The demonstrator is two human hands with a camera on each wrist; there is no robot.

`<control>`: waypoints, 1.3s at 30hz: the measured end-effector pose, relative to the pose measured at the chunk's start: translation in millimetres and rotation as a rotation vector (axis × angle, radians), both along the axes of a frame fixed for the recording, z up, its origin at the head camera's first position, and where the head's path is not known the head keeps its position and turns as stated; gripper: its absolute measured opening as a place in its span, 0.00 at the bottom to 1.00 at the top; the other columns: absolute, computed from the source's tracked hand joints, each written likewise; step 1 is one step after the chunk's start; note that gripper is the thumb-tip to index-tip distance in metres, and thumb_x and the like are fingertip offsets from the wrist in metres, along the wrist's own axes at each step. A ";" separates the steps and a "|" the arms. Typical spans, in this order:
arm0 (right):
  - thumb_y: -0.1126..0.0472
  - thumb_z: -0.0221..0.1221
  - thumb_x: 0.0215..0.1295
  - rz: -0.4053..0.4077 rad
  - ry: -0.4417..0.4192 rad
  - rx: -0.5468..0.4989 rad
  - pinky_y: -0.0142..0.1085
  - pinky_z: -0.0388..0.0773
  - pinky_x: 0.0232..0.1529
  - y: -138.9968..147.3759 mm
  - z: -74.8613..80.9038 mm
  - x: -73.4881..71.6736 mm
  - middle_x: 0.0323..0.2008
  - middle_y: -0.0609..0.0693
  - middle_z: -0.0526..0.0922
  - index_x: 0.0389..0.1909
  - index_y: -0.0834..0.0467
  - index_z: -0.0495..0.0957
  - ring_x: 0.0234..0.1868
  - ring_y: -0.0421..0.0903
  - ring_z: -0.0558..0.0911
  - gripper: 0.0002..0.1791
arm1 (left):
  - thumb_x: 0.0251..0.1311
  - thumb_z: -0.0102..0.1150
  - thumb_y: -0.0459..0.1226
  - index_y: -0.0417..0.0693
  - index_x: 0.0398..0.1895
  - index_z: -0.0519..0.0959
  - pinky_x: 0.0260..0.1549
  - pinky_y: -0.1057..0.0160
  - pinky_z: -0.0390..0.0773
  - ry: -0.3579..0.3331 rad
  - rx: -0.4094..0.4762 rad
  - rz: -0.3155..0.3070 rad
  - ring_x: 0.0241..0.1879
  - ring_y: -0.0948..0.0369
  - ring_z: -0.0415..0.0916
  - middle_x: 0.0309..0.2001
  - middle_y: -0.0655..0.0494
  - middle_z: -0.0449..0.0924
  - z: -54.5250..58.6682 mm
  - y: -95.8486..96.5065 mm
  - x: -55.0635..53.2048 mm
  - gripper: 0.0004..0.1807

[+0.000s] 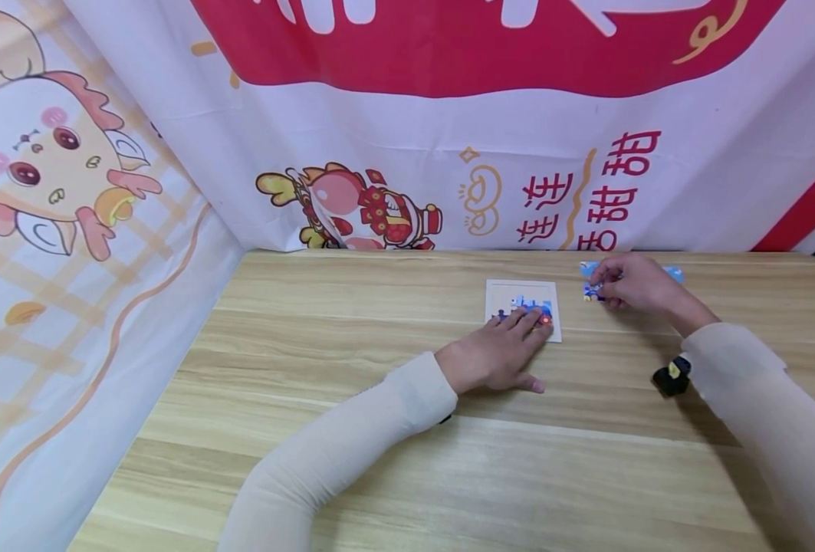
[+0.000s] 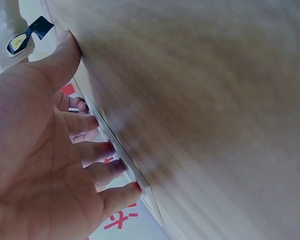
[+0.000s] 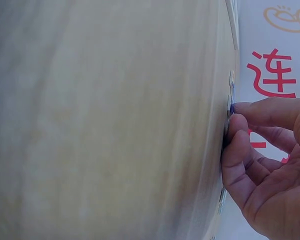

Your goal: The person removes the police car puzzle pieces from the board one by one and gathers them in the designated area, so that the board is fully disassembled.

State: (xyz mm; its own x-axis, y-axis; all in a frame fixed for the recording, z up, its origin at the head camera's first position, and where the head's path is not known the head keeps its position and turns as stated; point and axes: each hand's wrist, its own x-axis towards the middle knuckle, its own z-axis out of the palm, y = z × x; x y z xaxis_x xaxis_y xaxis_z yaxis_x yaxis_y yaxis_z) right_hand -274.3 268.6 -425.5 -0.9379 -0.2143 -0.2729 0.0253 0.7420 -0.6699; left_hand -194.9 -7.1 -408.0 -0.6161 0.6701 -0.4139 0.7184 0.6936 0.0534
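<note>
A square white-framed jigsaw puzzle board point(image 1: 557, 307) lies near the far edge of the table, with blue pieces point(image 1: 526, 300) fitted in part of it. My left hand point(image 1: 507, 353) rests on the board's near side, fingers spread and fairly straight, fingertips on it. In the left wrist view those fingertips line the board's edge point(image 2: 135, 172). To the right, my right hand point(image 1: 631, 285) has its thumb and forefinger pinched at a small blue puzzle piece point(image 3: 230, 105) close to the tabletop. Its other fingers curl inward and partly hide the pieces beneath.
More loose blue pieces lie around the right hand, including a light-blue one point(image 1: 674, 272) behind it. A printed cloth point(image 1: 407, 138) hangs along the table's far edge. Another patterned cloth point(image 1: 69, 253) hangs on the left. The wood-grain table point(image 1: 517, 475) stretches toward me.
</note>
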 end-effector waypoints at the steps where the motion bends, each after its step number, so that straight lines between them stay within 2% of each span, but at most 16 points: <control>1: 0.70 0.55 0.74 0.000 0.001 0.001 0.37 0.85 0.35 0.0 0.0 0.0 0.44 0.62 0.81 0.55 0.69 0.80 0.36 0.50 0.83 0.13 | 0.72 0.48 0.67 0.58 0.87 0.41 0.84 0.51 0.48 0.000 0.000 0.000 0.87 0.53 0.34 0.88 0.53 0.33 0.1 0.1 -0.1 0.51; 7: 0.70 0.56 0.74 -0.001 0.000 0.008 0.37 0.84 0.36 0.3 0.6 0.6 0.44 0.62 0.80 0.55 0.68 0.80 0.38 0.51 0.82 0.13 | 0.72 0.47 0.67 0.58 0.87 0.40 0.84 0.51 0.48 0.001 -0.005 0.000 0.87 0.53 0.34 0.88 0.53 0.33 0.6 0.5 -0.2 0.51; 15: 0.68 0.60 0.73 -0.008 0.017 0.061 0.38 0.82 0.40 1.2 0.1 0.5 0.51 0.64 0.78 0.56 0.66 0.79 0.45 0.55 0.77 0.14 | 0.71 0.48 0.67 0.58 0.87 0.40 0.84 0.51 0.49 0.003 -0.005 0.000 0.87 0.53 0.34 0.88 0.54 0.33 0.4 0.8 -0.5 0.51; 26: 0.69 0.60 0.71 0.008 0.009 0.050 0.37 0.81 0.39 1.7 1.2 2.2 0.48 0.62 0.80 0.52 0.65 0.81 0.44 0.54 0.77 0.12 | 0.71 0.47 0.67 0.58 0.87 0.40 0.83 0.51 0.49 0.003 -0.001 -0.006 0.87 0.53 0.34 0.88 0.54 0.33 -0.7 0.2 -1.1 0.51; 39: 0.70 0.58 0.70 0.023 0.026 0.032 0.37 0.81 0.36 1.7 3.2 4.7 0.46 0.61 0.81 0.52 0.66 0.80 0.42 0.52 0.77 0.12 | 0.71 0.48 0.68 0.58 0.87 0.41 0.83 0.50 0.48 0.004 0.028 -0.004 0.87 0.53 0.34 0.88 0.53 0.34 -3.5 -2.1 -1.2 0.51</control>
